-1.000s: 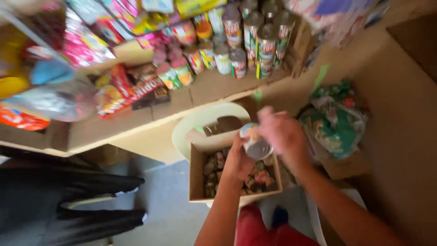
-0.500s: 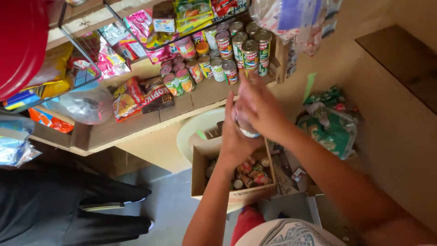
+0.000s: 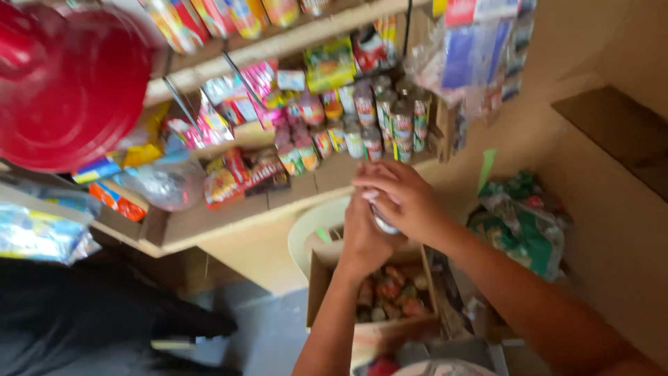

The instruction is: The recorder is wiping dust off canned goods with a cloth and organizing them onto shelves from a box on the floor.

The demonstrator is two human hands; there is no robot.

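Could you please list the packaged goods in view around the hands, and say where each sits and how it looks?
Can: between left hand and right hand, silvery, mostly hidden.
Labelled cans: shelf above the hands, upright rows, multicoloured.
Snack packets: shelf left, red and yellow.
Cardboard box: below the hands, holding small cans.

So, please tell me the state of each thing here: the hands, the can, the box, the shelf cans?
Left hand: closed around the can.
Right hand: closed over the can's top.
Can: held above the box, mostly hidden.
Cardboard box: open, cans inside.
Shelf cans: upright, in rows.
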